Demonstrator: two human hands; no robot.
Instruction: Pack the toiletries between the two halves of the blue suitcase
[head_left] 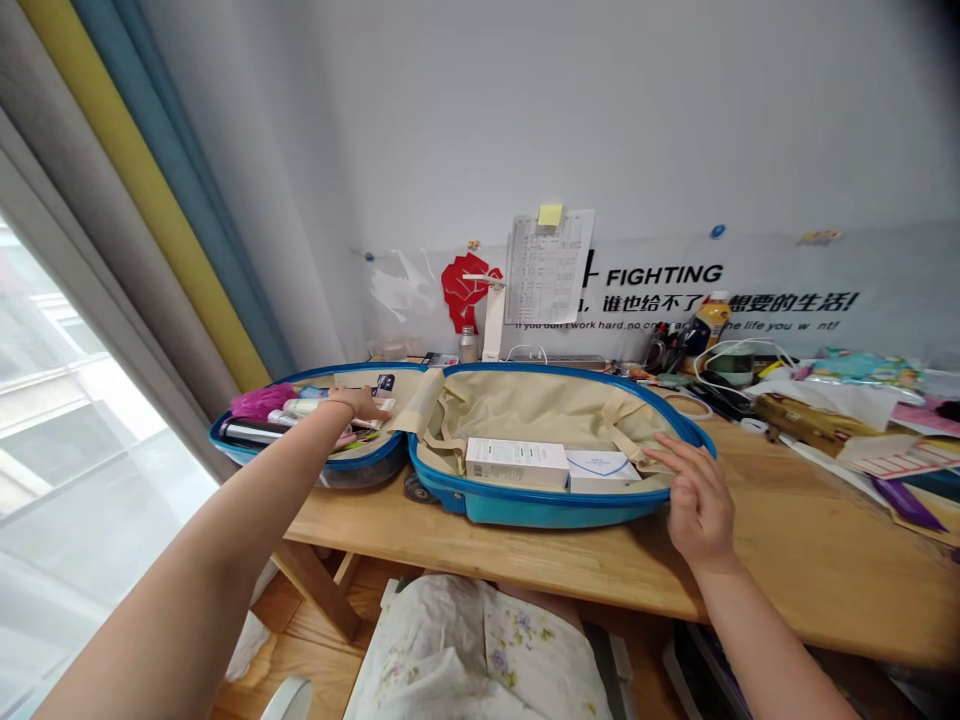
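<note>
- Blue hard-shell suitcase [555, 513] lay open on wooden desk [757, 545]; prob. stiff, bulky w/ contents; rim [600, 501] looked best hold.
- R hand [699, 492] open, loose at r. end.
- L hand [364, 403] in l. half; grip unclear, couldn't tell.

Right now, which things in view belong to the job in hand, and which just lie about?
Likely the job: open blue hard-shell suitcase; two white cardboard boxes inside; bright pink fluffy item inside.

Apparently lying about: slim white desk lamp; yellow plastic bottle.
</note>
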